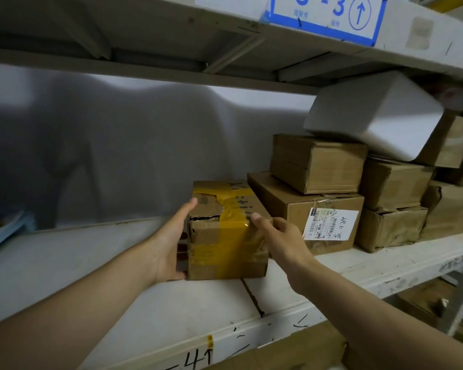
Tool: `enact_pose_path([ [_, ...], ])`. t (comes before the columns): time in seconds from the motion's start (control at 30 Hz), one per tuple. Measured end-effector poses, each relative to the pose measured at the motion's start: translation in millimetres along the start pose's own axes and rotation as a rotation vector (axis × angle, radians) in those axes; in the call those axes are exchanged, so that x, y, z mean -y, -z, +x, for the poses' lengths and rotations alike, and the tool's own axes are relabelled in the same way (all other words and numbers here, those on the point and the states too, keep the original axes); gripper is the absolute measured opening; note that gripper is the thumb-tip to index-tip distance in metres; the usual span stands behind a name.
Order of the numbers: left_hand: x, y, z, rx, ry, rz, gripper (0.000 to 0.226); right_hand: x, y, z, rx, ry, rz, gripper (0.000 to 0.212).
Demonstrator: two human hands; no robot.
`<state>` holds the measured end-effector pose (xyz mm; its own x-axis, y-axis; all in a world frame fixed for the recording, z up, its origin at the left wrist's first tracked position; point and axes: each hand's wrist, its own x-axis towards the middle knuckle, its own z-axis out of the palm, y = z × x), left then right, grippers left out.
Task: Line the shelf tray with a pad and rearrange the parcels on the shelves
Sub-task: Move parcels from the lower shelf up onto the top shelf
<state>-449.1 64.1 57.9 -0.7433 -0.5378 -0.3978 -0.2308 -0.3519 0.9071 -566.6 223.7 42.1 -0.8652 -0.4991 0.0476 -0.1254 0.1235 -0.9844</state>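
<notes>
Two bare hands gripped a taped box (225, 231) near the shelf's (385, 265) front edge: the left hand (169, 244) flat on its left side, the right hand (281, 236) closed over its top right corner. The rearranging step appeared under way; next it likely needed sliding beside the stacked boxes (318, 193) toward the right end. The white pad (91, 263) seemed laid, though dim light left that unclear.

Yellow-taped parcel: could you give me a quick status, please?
Left hand and right hand flank yellow-taped parcel. Labelled box close right.
</notes>
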Motion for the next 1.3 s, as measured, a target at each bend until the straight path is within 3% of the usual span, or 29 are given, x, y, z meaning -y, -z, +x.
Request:
enact_pose_path([
  [0.17,-2.3,2.7,-5.6,-0.122,0.093,-0.023,0.097,7.3,-4.4,-2.6,0.034,-0.076,0.035,0.04],
  [0.3,-0.8,4.7,-4.9,-0.178,0.106,-0.064,0.096,14.5,-3.3,-8.2,0.106,-0.073,0.075,0.034],
  [0.43,-2.0,4.3,-3.7,-0.132,0.096,-0.087,0.104,22.4,6.3,-8.9,0.083,-0.001,0.062,0.026],
  [0.7,-18.0,-7.6,-13.1,-0.005,-0.038,-0.206,0.08,32.6,17.1,-5.3,0.039,0.144,0.084,0.025],
  [0.87,-24.5,-21.0,-14.9,-0.032,-0.093,-0.252,0.064,42.2,31.5,0.8,0.047,0.196,0.129,0.02],
  [0.97,-26.3,-29.6,-12.6,-0.069,-0.093,-0.282,0.065,46.3,45.1,6.6,-0.022,0.275,0.107,0.036],
  [1.1,-28.7,-34.9,-10.0,-0.093,-0.091,-0.285,0.064,50.7,76.7,23.5,-0.276,0.371,0.092,0.056],
  [1.2,-31.9,-38.0,-6.8,-0.102,-0.089,-0.281,0.064,50.5,100.5,43.2,-0.427,0.36,-0.007,0.071],
  [1.3,-35.5,-43.8,-4.4,-0.098,-0.089,-0.278,0.064,50.1,115.0,58.9,-0.487,0.326,-0.152,0.101],
])
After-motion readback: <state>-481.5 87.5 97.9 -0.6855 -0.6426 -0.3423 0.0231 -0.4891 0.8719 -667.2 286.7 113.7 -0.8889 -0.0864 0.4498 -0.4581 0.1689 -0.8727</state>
